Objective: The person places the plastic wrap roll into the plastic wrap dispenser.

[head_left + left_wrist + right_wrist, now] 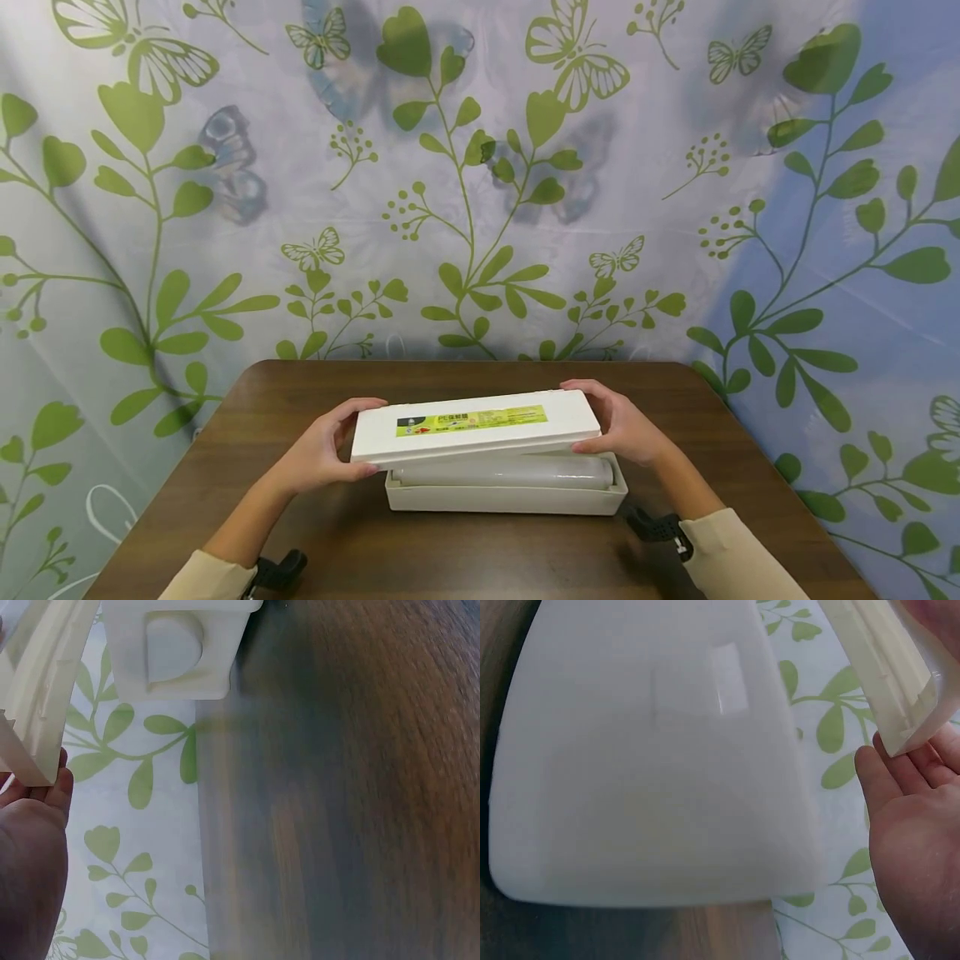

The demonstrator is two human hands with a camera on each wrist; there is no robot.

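A long white lid (480, 428) with a green and yellow label is held in the air, tilted, its left end lower and its right end higher. At the left end my left hand (322, 446) grips it between thumb and fingers. My right hand (618, 423) grips the other end the same way. Under the lid a white box base (506, 500) sits on the table. Inside it lies a roll of clear plastic wrap (510, 473), partly covered by the lid. In the left wrist view the lid's ribbed underside (45, 697) shows above the fingers.
Everything stands on a brown wooden table (337, 542) with rounded far corners. Behind it hangs a curtain (480, 208) printed with green leaves and butterflies. Black straps (656, 527) are worn at both wrists, below the sleeves.
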